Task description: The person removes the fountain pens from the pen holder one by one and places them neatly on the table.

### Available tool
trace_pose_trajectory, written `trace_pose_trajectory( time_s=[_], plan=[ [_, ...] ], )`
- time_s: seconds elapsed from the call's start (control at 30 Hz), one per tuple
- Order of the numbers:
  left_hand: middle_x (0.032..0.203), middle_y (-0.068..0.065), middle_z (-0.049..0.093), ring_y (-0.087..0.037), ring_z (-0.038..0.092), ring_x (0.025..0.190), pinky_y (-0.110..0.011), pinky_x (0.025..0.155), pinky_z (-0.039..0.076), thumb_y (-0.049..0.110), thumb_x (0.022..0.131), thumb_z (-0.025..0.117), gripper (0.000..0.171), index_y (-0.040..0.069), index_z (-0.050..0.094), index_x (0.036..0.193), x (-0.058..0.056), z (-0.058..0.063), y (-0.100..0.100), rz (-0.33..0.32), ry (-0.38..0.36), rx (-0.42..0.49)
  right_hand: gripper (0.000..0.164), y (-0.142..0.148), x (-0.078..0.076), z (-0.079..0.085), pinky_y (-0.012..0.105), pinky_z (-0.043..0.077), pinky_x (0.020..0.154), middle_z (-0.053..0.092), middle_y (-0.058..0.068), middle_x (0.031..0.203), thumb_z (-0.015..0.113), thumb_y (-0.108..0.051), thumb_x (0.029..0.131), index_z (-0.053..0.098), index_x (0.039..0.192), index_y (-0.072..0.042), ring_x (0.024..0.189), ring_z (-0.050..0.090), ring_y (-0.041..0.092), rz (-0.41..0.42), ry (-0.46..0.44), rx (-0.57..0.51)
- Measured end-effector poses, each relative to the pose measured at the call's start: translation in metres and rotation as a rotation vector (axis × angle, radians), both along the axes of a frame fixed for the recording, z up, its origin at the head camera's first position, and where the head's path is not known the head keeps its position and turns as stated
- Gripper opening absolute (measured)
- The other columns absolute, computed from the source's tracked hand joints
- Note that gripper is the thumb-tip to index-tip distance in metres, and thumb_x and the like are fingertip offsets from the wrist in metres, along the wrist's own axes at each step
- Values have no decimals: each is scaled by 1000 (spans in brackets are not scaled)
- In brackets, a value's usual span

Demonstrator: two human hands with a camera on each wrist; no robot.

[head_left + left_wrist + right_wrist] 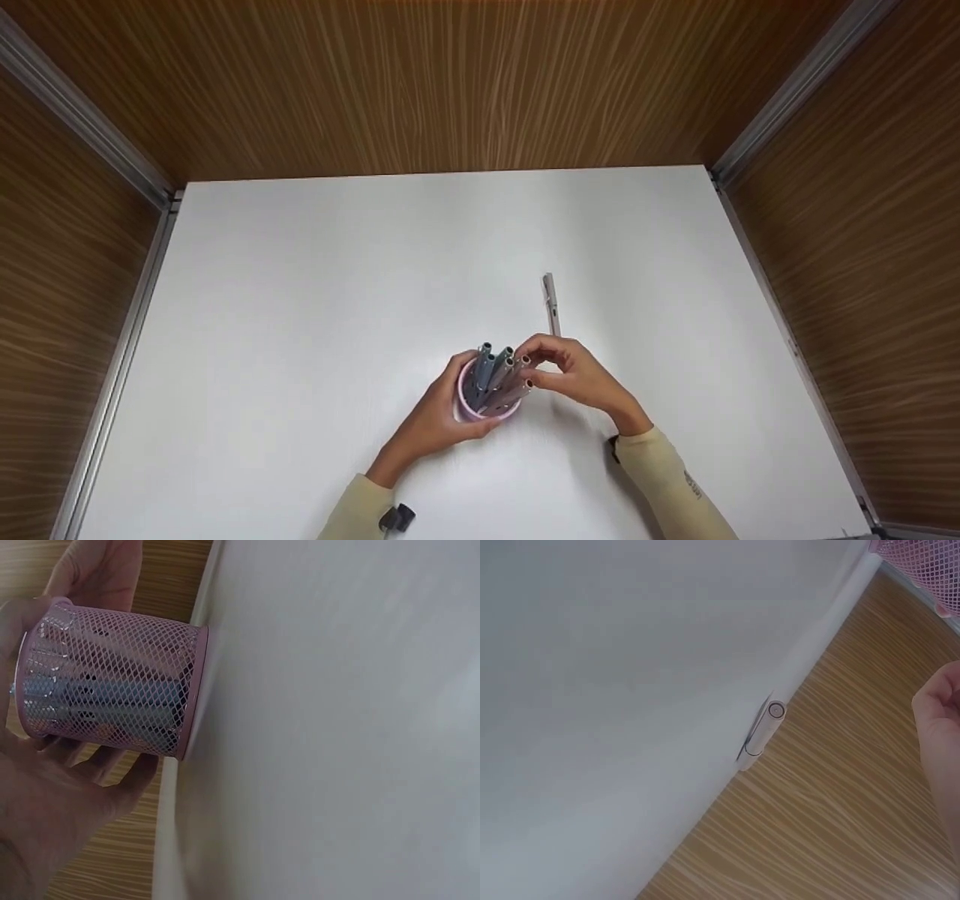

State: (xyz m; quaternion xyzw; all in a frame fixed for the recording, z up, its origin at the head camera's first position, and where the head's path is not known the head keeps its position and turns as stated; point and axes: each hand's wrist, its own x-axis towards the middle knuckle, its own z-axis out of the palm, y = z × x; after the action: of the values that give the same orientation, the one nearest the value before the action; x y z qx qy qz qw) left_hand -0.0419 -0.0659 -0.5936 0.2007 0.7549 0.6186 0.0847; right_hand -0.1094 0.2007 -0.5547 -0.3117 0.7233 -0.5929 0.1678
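Inside table (315, 262) edges, pen cup (120, 675)

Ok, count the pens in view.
7: six pens in the pink mesh cup, and one loose pen on the white table, beyond the right hand. More may be hidden in the cup.
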Motion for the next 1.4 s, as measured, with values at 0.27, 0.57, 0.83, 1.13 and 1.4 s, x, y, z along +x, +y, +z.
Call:
trace_pose_trajectory(
  time_s=[0.27,0.57,0.83,1.13,1.4],
  plan=[
    [151,5,48,-18,49,138,-45,117,39,42,80,88,96,32,30,155,-2,-2,5,-9,-2,10,21,4,3,1,37,55,89,70,10,106,71,-3,95,70,116,-10,96,67,20,-46,9,-2],
    [151,5,48,-17,50,137,-45,116,40,26,78,91,98,32,30,155,-4,-1,11,-11,-5,8,23,8,5,2,33,55,94,68,9,109,68,4,95,68,116,-4,101,65,18,-108,38,-70],
    [149,4,51,-17,51,136,-44,117,40,27,77,92,97,31,32,154,-5,-3,14,-1,21,8,24,8,5,7,30,56,93,66,13,108,65,12,93,65,116,6,100,66,17,-208,105,-228],
    [146,4,53,-18,54,132,-44,115,42,28,77,92,97,31,33,154,-6,-4,16,-2,3,24,24,10,3,12,24,57,79,67,9,103,61,18,91,58,115,17,91,67,14,-398,181,-422],
    [149,5,51,-18,52,135,-44,115,41,24,76,92,98,32,33,154,-3,-3,16,-1,1,14,22,11,2,20,25,56,77,66,12,106,58,16,93,55,115,21,94,65,16,-457,233,-479]
  ],
)
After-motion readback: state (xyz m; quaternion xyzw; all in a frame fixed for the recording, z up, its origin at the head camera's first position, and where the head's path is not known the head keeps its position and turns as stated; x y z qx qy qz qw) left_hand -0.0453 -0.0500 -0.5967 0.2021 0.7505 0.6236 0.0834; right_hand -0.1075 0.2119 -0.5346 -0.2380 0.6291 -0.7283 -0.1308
